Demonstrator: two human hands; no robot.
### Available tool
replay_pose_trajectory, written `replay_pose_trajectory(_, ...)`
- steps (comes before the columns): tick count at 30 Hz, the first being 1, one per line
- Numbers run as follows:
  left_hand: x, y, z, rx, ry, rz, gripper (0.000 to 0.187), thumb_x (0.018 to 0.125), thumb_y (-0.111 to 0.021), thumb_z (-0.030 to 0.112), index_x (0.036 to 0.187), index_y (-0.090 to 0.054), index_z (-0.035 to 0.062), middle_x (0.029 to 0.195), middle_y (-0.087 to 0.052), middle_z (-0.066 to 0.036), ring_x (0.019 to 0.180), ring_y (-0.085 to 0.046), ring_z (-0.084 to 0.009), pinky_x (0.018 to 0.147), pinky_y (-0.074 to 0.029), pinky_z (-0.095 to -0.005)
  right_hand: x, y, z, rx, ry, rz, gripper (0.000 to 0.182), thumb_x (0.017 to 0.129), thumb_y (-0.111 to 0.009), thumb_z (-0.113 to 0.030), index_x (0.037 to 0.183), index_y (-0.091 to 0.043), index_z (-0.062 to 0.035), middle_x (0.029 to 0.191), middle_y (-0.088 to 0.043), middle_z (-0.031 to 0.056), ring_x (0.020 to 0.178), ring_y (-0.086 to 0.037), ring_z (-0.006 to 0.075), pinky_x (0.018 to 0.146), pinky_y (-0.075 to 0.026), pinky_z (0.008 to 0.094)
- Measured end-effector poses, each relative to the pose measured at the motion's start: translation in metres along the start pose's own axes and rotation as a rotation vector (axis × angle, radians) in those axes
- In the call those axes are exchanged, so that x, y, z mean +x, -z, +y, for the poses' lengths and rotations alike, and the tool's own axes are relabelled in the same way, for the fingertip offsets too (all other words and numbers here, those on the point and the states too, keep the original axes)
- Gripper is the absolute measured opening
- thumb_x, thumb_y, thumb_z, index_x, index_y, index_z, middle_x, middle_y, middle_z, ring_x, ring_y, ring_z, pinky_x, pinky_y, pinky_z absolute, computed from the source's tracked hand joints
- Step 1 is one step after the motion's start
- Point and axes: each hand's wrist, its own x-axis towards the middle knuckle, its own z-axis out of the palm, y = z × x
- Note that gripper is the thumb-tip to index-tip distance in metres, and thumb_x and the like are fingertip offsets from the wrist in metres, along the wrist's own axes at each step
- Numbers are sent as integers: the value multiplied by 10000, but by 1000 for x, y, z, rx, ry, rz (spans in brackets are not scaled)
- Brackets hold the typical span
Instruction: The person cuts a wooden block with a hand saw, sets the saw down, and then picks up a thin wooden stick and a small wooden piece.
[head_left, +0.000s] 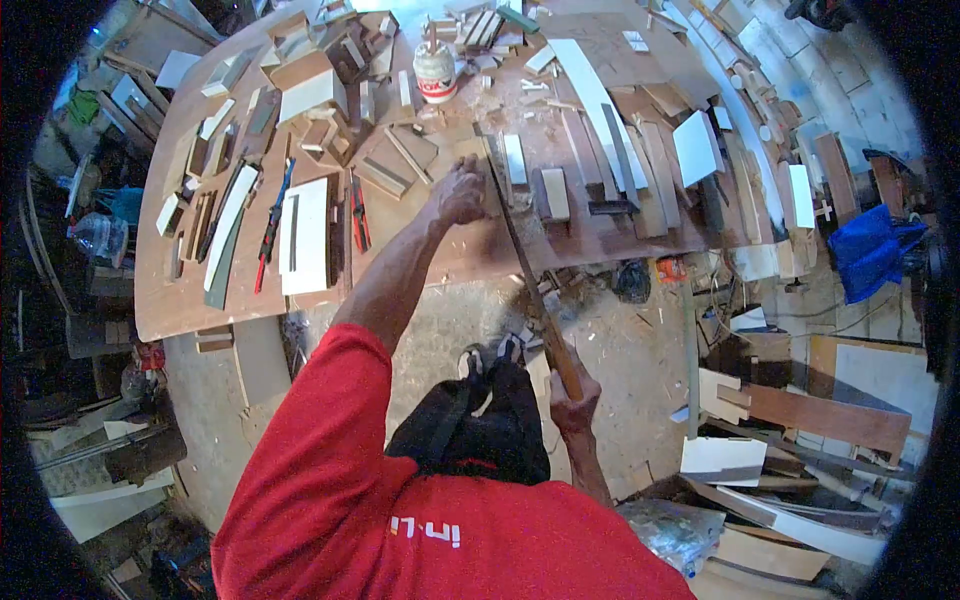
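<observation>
R hand (575,402) closed round saw (525,255), L hand (461,190) curled on wood (467,146) left of it, hold unclear; prob. sawing, next stroke needing wood steady.

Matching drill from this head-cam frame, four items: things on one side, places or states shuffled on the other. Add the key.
1. left hand
2. right hand
3. white container with red lettering
4. blue sheet or bag

A. beyond the right-hand edge of the table
B. closed around the near end of the long saw-like tool
C. standing upright toward the far side of the table
D. over the tabletop, right beside the tool's far part

Pairs: 1-D, 2-B, 3-C, 4-A
</observation>
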Motion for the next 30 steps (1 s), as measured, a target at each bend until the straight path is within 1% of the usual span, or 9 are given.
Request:
replay_pose_trajectory(3,-7,7,6,-268,130,67,484,623,-779,348,975,-670,34,1240,-465,-139,1170,-430,-336,953,-456,-446,-31,7,20,7,160,87,429,802,-581,-36,1223,-571,47,1000,-681,204,916,-674,218,785,-517,321)
replay_pose_trajectory(8,3,-17,-4,-135,25,149,486,633,-766,383,961,-684,34,1130,-556,-138,1160,-431,-332,992,-406,-425,-23,0,22,6,75,20,451,797,-579,-4,1248,-568,16,1068,-670,180,983,-651,208,837,-499,302)
replay_pose_trajectory(9,3,-16,-6,-77,-23,130,464,636,-757,399,920,-700,37,1073,-598,-130,1158,-433,-330,1010,-381,-414,-10,-9,37,-8,256,52,434,807,-578,-13,1238,-569,29,1045,-680,163,949,-657,200,816,-504,302)
replay_pose_trajectory(12,-6,8,8,-80,72,56,408,650,-724,419,803,-725,41,1019,-652,-103,1175,-419,-321,1025,-349,-407,0,-28,28,98,199,109,418,826,-573,-40,1234,-558,50,1039,-682,168,919,-664,202,795,-509,314)
replay_pose_trajectory(15,-4,-5,0,27,-42,146,391,661,-694,441,727,-737,57,961,-686,-78,1202,-397,-306,1043,-311,-401,0,-24,26,70,89,57,428,826,-577,-42,1243,-551,51,1043,-681,178,932,-668,221,802,-512,314)
replay_pose_trajectory(17,0,-22,-4,65,-46,144,402,668,-690,449,743,-740,58,977,-681,-76,1209,-387,-304,1045,-309,-401,-6,-21,25,124,16,16,439,820,-582,-39,1250,-551,42,1042,-680,182,938,-669,229,806,-514,314)
replay_pose_trajectory(20,3,-17,-6,44,-57,133,418,678,-682,461,760,-743,56,1004,-675,-70,1212,-382,-302,1048,-305,-393,-33,-3,28,61,145,94,447,812,-580,-34,1254,-558,22,1022,-687,175,918,-672,220,785,-517,312)
replay_pose_trajectory(27,-3,-2,6,-25,10,139,424,731,-662,460,781,-742,46,1096,-654,-77,1198,-395,-304,1087,-281,-376,-53,18,21,-25,33,70,452,802,-553,-30,1253,-567,-16,1014,-685,167,875,-678,216,754,-522,327)
replay_pose_trajectory(30,0,-12,-1,-49,20,87,448,766,-644,474,799,-736,37,1115,-646,-89,1244,-383,-311,1106,-265,-385,-42,17,12,-53,153,98,447,799,-551,-30,1246,-570,-20,995,-685,174,870,-675,203,749,-520,323)
